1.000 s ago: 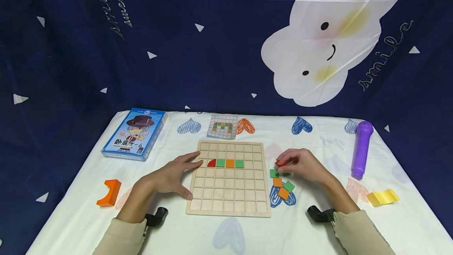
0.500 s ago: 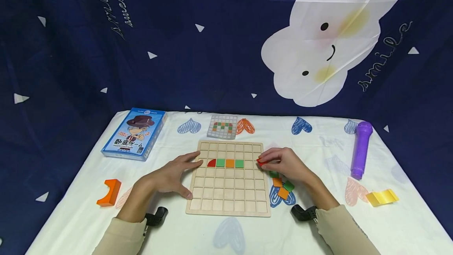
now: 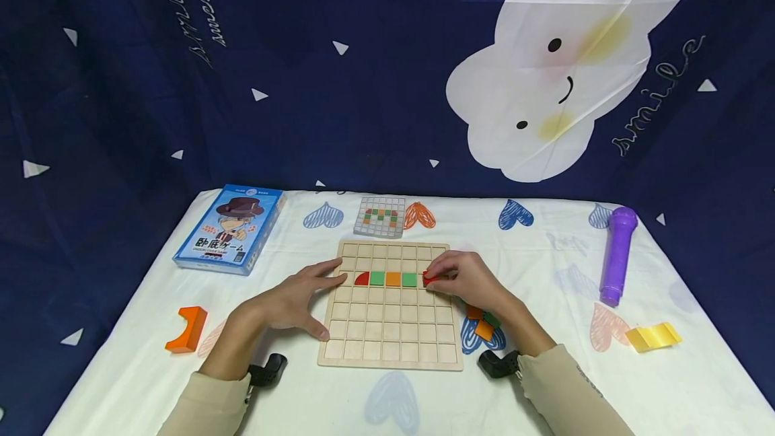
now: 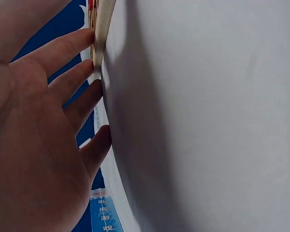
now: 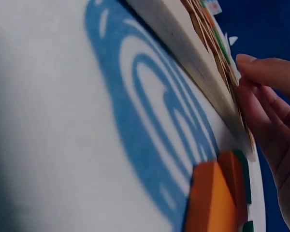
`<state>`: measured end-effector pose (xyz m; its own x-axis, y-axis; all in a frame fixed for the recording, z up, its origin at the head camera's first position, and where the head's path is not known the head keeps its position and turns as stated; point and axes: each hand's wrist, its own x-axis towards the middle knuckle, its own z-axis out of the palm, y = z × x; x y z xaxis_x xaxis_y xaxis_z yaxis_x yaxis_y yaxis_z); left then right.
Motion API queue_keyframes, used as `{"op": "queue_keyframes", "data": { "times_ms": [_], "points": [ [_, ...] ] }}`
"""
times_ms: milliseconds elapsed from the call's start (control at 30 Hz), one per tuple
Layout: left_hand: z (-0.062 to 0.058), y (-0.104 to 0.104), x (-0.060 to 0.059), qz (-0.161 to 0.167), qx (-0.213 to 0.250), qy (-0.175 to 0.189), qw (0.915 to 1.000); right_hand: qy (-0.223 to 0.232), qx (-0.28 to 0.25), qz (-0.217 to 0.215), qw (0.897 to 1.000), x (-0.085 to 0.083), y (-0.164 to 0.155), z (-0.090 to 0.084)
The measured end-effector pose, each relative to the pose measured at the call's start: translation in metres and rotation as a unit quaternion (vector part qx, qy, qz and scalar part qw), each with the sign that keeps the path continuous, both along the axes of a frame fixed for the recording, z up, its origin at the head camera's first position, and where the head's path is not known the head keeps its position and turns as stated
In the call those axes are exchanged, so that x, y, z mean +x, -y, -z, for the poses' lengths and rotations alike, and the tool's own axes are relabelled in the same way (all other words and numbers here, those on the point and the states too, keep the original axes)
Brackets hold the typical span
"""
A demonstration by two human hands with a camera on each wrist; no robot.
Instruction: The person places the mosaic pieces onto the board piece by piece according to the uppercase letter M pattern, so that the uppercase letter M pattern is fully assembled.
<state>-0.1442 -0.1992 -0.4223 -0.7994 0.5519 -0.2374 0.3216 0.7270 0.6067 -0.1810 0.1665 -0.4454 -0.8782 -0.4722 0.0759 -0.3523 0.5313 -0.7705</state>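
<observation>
A wooden grid board lies in the middle of the table. In its third row sit a red quarter-circle tile, a green tile, an orange tile and another green tile. My right hand pinches a red tile over the same row, just right of the last green one; the fingers hide most of it. My left hand rests at the board's left edge, fingers spread and touching the rim, as the left wrist view shows too.
Loose orange tiles and green ones lie right of the board, partly under my right wrist. Behind the board is a small pattern card. A blue game box, an orange block, a yellow block and a purple tube stand around.
My right hand has carried the red tile leftward from the loose pile, across the board's right edge, to the third row. My left hand has stayed in place.
</observation>
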Motion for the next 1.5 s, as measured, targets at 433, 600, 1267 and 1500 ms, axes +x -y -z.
{"op": "queue_keyframes", "data": {
  "times_ms": [433,600,1267,1500],
  "points": [
    [0.0,-0.001,0.0,-0.002,-0.003,0.0,1.0,-0.014,0.042,0.006,0.999,-0.003,0.012,0.003],
    [0.0,-0.001,0.0,-0.004,-0.004,-0.001,1.0,-0.011,0.05,0.01,0.999,-0.003,0.014,0.002],
    [-0.002,-0.002,0.001,-0.005,-0.009,-0.003,0.9999,0.004,0.038,-0.002,0.999,-0.003,0.012,0.002],
    [-0.001,-0.002,0.001,-0.006,-0.008,0.001,1.0,0.009,0.031,-0.006,0.999,-0.002,0.012,0.002]
  ]
}}
